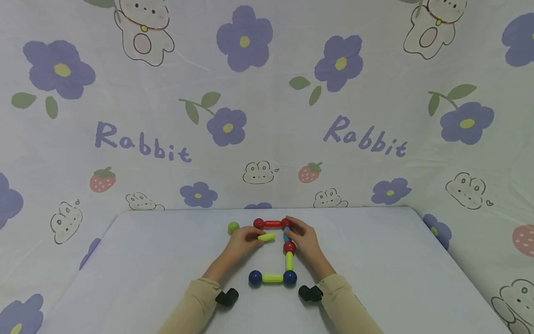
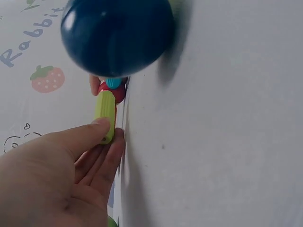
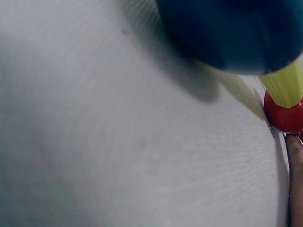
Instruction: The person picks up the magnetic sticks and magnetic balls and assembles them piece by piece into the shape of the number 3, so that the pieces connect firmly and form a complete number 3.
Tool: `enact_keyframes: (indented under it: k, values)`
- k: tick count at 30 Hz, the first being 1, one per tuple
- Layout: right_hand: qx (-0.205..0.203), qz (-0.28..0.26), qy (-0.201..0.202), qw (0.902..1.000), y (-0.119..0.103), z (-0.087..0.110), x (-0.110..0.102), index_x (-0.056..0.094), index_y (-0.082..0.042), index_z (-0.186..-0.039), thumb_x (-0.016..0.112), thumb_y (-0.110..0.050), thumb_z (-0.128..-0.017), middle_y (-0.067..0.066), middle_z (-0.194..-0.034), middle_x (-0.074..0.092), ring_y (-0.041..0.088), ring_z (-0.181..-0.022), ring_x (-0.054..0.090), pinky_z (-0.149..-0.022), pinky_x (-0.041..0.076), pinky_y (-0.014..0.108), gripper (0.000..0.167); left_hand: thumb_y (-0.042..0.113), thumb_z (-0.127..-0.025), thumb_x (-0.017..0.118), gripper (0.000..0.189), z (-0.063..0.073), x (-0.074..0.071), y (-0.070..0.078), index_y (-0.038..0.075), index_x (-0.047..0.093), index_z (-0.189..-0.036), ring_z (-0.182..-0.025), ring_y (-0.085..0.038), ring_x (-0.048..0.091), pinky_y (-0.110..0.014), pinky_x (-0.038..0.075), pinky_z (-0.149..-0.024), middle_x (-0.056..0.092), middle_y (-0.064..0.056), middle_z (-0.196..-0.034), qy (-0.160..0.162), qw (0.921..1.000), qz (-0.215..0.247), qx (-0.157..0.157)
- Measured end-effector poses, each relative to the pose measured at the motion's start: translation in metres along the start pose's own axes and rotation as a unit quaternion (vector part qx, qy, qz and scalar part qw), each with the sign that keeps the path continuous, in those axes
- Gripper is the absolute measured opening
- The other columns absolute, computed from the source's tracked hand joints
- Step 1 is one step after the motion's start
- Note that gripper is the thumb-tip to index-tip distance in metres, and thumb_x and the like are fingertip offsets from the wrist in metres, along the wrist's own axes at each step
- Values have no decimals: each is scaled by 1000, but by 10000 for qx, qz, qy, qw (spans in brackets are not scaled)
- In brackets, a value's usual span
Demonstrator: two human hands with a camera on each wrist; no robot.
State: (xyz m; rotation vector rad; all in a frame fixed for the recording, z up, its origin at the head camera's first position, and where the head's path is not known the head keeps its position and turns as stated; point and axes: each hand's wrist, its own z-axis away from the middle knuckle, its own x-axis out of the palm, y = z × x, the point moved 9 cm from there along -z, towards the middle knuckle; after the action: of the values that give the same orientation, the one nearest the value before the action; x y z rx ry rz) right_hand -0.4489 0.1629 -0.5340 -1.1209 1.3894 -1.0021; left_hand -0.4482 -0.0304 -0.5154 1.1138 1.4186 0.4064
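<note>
My left hand (image 1: 243, 240) pinches a yellow-green rod (image 1: 267, 237) between thumb and fingers, its free end pointing right; the left wrist view shows its ridged side. My right hand (image 1: 305, 237) holds a blue rod (image 1: 287, 235) at the far right corner of a joined toy shape, a finger reaching the red ball (image 1: 285, 222) there. From that ball a red rod (image 1: 273, 223) runs left to another red ball (image 1: 258, 223). Below the blue rod come a third red ball (image 1: 289, 247), another yellow-green rod (image 1: 289, 262) and a dark blue ball (image 1: 289, 277).
The shape's near side is a yellow-green rod (image 1: 272, 278) ending in a second dark blue ball (image 1: 255, 278). A loose green ball (image 1: 233, 227) lies beyond my left hand. The white table (image 1: 375, 260) meets a patterned cloth (image 1: 267, 93) at the back.
</note>
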Motion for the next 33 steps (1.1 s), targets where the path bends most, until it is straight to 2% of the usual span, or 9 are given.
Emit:
enact_keyframes:
  k: [3, 9, 16, 26, 33]
  values:
    - [-36, 41, 3, 10000, -2, 0, 0, 56, -11, -137, 66, -7, -91, 12, -145, 52, 29, -137, 48, -110, 42, 36, 46, 9, -85, 73, 24, 1, 2, 4, 9, 73, -109, -99, -20, 68, -33, 57, -89, 73, -8, -109, -138, 9998, 110, 72]
    - [46, -18, -18, 10000, -1, 0, 1, 55, -10, -137, 66, -8, -92, 11, -146, 52, 28, -137, 48, -111, 41, 35, 47, 11, -86, 72, 25, 3, 6, 9, 13, 73, -112, -100, -18, 67, -31, 56, -91, 73, -5, -108, -449, 9987, 231, 7]
    - [20, 15, -38, 10000, 0, 0, 1, 55, -9, -138, 66, -8, -92, 12, -146, 52, 29, -137, 47, -111, 41, 36, 47, 11, -87, 71, 27, 2, 12, 13, 13, 72, -114, -102, -19, 67, -28, 56, -91, 72, -6, -109, -759, 9964, 348, 145]
    - [-125, -65, -90, 9999, -3, 1, 0, 55, -8, -137, 66, -9, -92, 15, -146, 51, 31, -138, 46, -111, 40, 37, 47, 14, -89, 70, 24, 2, 18, 16, 16, 73, -113, -104, -17, 67, -29, 55, -92, 73, -3, -112, -1001, 9945, 280, 153]
    - [35, -39, -44, 10000, 2, 0, 1, 55, -11, -137, 66, -10, -92, 11, -145, 52, 27, -138, 47, -111, 41, 34, 47, 12, -89, 70, 25, 5, 19, 19, 15, 73, -114, -106, -17, 67, -29, 55, -93, 73, -2, -113, -1093, 9934, 296, 157]
